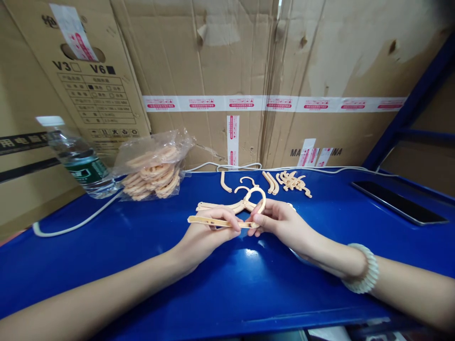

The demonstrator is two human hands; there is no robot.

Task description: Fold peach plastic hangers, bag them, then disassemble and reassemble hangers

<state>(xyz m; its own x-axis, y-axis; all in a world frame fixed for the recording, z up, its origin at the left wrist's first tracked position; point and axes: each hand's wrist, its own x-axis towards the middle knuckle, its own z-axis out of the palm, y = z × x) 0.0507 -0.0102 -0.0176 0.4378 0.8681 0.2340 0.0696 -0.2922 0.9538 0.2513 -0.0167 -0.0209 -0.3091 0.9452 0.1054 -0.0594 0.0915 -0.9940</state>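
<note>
My left hand [209, 232] is closed around a thin peach-coloured plastic bar [204, 220] that points left. My right hand [279, 220] pinches the other end of that bar and a small peach hanger piece with a round hook [259, 195]. Both hands meet above the blue table [124, 246], near its middle. A few more flat peach pieces [216, 206] lie just behind my left fingers. A white beaded bracelet [366, 270] sits on my right wrist.
Loose peach hooks and arms [284, 182] lie at the back of the table. A clear bag of peach parts [152, 173] and a water bottle [80, 158] stand back left. A white cable [71, 227] runs along the back. A dark phone [398, 201] lies at right. Cardboard boxes [249, 71] form the back wall.
</note>
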